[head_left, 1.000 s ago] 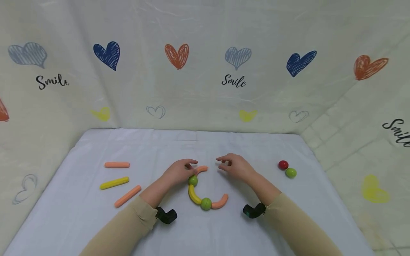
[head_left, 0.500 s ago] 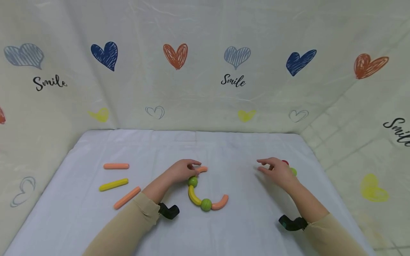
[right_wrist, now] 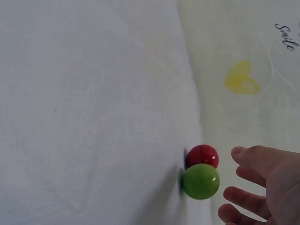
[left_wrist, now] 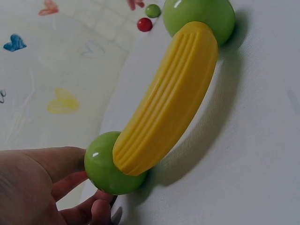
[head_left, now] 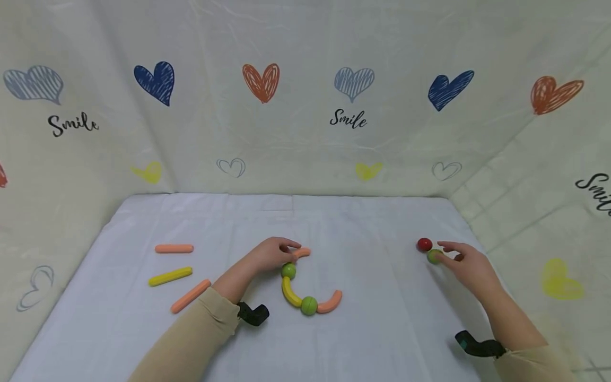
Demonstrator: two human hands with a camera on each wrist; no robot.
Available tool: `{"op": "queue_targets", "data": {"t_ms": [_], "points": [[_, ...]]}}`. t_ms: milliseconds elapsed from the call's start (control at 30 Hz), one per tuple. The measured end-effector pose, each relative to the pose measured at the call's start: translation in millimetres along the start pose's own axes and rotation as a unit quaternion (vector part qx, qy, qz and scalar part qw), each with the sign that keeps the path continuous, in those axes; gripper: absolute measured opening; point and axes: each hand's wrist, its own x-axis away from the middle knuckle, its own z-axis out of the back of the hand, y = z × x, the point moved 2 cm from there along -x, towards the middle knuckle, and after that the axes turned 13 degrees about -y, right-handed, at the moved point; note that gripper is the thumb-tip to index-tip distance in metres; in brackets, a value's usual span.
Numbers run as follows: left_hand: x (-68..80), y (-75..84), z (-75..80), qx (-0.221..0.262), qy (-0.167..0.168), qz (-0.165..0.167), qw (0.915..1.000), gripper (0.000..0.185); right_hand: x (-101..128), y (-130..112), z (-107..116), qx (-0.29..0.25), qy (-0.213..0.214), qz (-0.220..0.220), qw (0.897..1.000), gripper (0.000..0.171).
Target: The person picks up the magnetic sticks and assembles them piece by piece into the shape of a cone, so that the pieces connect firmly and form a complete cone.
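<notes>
In the head view, a curved chain of toy pieces lies mid-table: an orange curved stick (head_left: 303,252), a green ball (head_left: 288,270), a yellow curved stick (head_left: 290,293), a second green ball (head_left: 308,305) and another orange curved stick (head_left: 330,302). My left hand (head_left: 272,254) pinches the upper orange stick beside the first green ball; the left wrist view hides the fingertips behind that ball. At the right, my right hand (head_left: 470,265) reaches with parted fingers toward a loose green ball (right_wrist: 200,181). A red ball (right_wrist: 202,156) touches that ball.
Straight sticks lie at the left of the white-covered table (head_left: 382,339): an orange one (head_left: 174,248), a yellow one (head_left: 170,276) and another orange one (head_left: 191,296) near the left forearm. A white curtain (head_left: 305,148) printed with hearts stands behind the table.
My right hand has swept right from beside the chain to the loose green ball. The left hand stays at the chain's upper end, its fingers slightly further over the orange stick.
</notes>
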Motion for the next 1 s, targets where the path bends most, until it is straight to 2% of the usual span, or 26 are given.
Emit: {"op": "queue_targets", "data": {"t_ms": [233,400,800,1000], "points": [[1.3,-0.4,0.8,-0.005,-0.001,-0.002,1.0000,0.037,-7.9,17.7,-2.0,-0.004,-0.026,-0.046,0.999,0.077],[0.7,-0.7,0.7,-0.006,0.000,-0.007,1.0000,0.036,-11.1,20.0,-4.3,-0.012,-0.039,-0.054,0.998,0.083],[0.6,-0.3,-0.6,0.004,0.004,-0.008,1.0000,0.035,-13.7,18.0,-8.6,0.002,-0.040,-0.078,0.996,0.076],[1.3,0.5,-0.6,0.009,0.007,-0.007,0.9999,0.034,-10.4,18.0,-11.4,0.002,-0.039,-0.065,0.997,0.073]]}}
